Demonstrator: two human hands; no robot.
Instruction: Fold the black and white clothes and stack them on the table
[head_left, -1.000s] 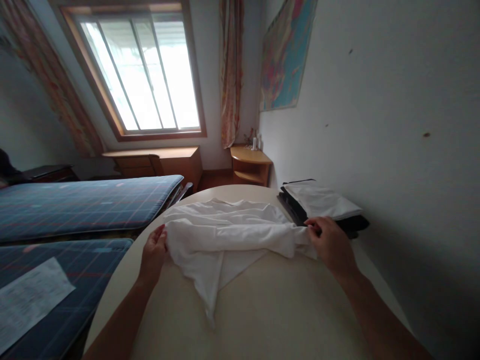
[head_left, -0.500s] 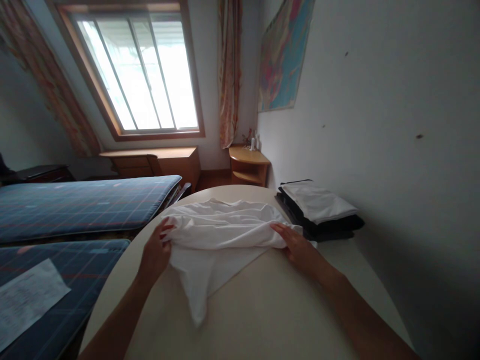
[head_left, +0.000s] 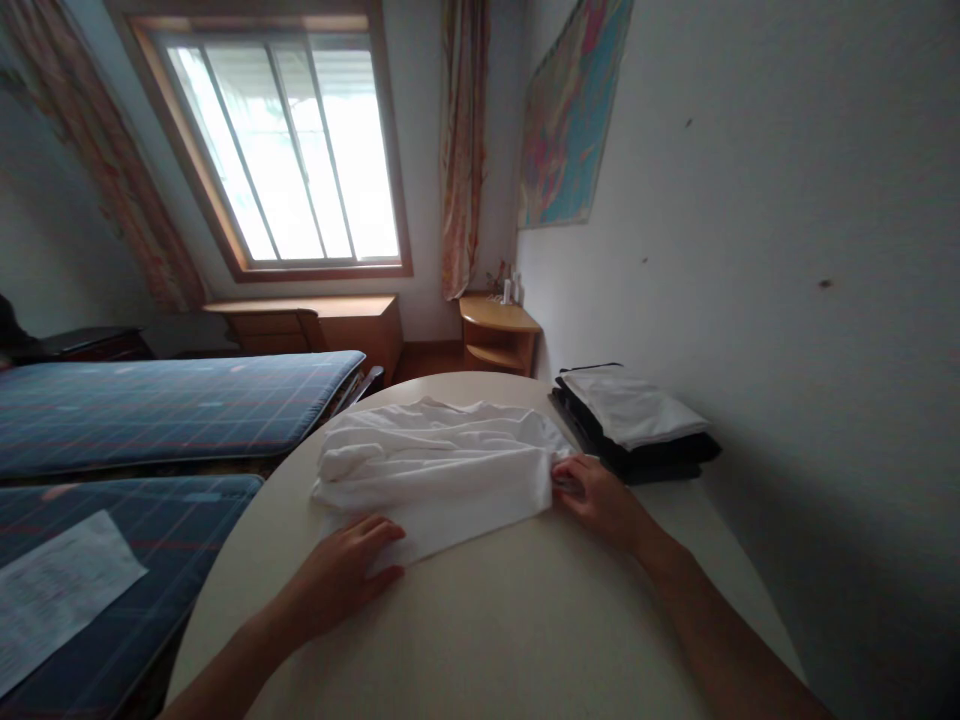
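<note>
A white shirt point(head_left: 450, 470), partly folded and wrinkled, lies across the round cream table point(head_left: 495, 620). My left hand point(head_left: 349, 570) rests at its near left edge, fingers stretched over the cloth and thumb apart. At the shirt's right end, my right hand point(head_left: 589, 495) has its fingers curled around the fabric. Just beyond that hand sits a stack of folded dark clothes point(head_left: 675, 455) with a folded white garment point(head_left: 637, 400) on top.
A wall point(head_left: 787, 400) runs along the right side of the table. To the left are two beds with blue plaid mattresses point(head_left: 172, 405), and a printed sheet of paper point(head_left: 67, 600) lies on the nearer one. A small corner shelf point(head_left: 499, 315) stands behind the table.
My left hand has let go of the shirt's left end and moved down to the near edge. The hanging front corner now lies flatter. My right hand has curled around the right end.
</note>
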